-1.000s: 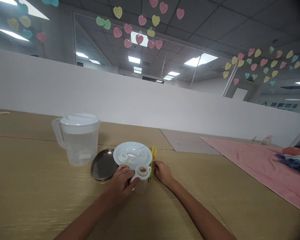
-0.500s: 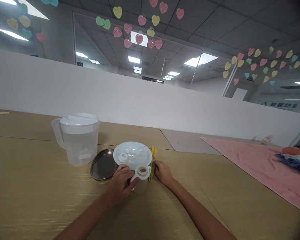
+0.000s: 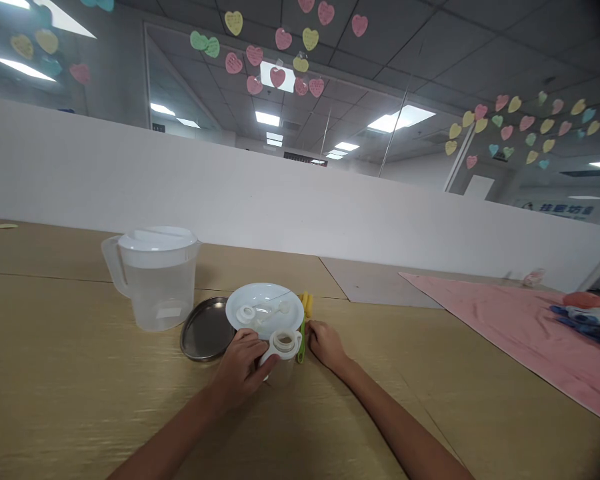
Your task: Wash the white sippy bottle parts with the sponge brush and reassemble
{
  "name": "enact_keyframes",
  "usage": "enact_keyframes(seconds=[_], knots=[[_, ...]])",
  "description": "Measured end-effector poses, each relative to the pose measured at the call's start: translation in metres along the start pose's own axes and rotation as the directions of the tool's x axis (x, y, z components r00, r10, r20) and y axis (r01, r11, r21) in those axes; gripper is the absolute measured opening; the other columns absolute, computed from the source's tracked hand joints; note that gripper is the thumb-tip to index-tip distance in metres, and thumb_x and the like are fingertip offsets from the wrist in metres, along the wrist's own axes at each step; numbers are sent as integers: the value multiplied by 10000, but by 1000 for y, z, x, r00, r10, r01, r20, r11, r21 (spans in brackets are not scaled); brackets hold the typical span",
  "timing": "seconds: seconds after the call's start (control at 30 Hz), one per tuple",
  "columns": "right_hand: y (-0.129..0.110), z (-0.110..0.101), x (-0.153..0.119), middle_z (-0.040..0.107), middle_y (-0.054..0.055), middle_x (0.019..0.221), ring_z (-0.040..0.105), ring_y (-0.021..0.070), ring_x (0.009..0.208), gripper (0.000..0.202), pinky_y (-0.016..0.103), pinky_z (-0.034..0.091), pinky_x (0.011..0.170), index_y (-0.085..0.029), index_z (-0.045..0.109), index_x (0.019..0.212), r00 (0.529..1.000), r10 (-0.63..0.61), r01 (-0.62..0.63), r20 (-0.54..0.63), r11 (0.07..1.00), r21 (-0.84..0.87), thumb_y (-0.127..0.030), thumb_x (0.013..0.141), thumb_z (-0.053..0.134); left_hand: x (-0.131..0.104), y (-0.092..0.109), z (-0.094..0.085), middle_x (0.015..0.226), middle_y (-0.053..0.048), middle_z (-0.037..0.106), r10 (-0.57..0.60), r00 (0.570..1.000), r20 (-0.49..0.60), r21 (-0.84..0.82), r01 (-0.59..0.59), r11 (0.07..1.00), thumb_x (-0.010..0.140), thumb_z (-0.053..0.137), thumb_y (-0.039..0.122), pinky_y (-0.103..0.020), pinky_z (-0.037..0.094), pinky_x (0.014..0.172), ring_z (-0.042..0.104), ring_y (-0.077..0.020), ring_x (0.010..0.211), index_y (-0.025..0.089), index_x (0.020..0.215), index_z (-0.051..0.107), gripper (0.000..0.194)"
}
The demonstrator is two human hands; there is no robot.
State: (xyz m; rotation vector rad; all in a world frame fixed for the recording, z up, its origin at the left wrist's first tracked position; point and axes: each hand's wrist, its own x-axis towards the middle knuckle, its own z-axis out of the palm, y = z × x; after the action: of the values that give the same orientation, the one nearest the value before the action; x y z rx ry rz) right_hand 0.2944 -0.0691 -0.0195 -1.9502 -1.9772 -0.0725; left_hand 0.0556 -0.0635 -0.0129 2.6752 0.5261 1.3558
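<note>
My left hand (image 3: pixel 245 360) is closed around the side of a clear bottle (image 3: pixel 281 372) that stands upright on the table. The bottle has a white collar with loop handles, and its mouth is uncovered. Just behind it is a white plate (image 3: pixel 235 293) holding a white ring-shaped cap (image 3: pixel 245 314) and small clear parts. Beside the plate lies a brush with a green handle (image 3: pixel 301 347) and yellow ends (image 3: pixel 308 303). My right hand (image 3: pixel 327 345) rests on the table with curled fingers, close against the brush; its palm side is hidden.
A clear lidded pitcher (image 3: pixel 160 293) with liquid stands at the left, near a round dark metal tray (image 3: pixel 207 330). At the right a pink cloth (image 3: pixel 510 327) covers the table, with folded fabric (image 3: pixel 587 320) on it. A white low wall (image 3: pixel 260 200) runs along the back.
</note>
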Motion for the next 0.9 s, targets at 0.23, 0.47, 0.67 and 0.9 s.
enact_keyframes(seconds=[0.23,0.47,0.67,0.9], knots=[[-1,-2,0,656,58,847,564,162,821,293,211,311,673,-155,605,809,1000,3,-3,2,1000,3,-4,740,364,0,-1,1,534,39,414,-2,1000,-8,3,2,1000,904,419,269,-289,348,710,394,-118,557,175,597,396,322],[0,0,0,655,58,843,564,163,824,284,210,314,678,-157,599,804,1000,6,-6,1,1000,3,-6,734,369,0,0,0,531,43,408,0,1000,-6,-4,0,1000,904,422,270,-285,343,708,388,-115,556,175,594,381,326],[1,1,1,651,57,814,561,161,799,260,213,308,662,-158,592,782,1000,8,-8,-3,1000,2,-16,739,378,0,0,0,534,47,401,4,1000,-19,2,-4,1000,901,429,267,-281,339,701,389,-112,557,174,595,368,326],[1,1,0,654,52,828,560,159,807,265,216,305,662,-162,598,790,1000,12,-12,-4,1000,3,-20,742,379,1,0,-1,535,43,410,9,1000,-7,11,-8,1000,904,419,273,-284,342,696,396,-116,557,176,595,379,326]])
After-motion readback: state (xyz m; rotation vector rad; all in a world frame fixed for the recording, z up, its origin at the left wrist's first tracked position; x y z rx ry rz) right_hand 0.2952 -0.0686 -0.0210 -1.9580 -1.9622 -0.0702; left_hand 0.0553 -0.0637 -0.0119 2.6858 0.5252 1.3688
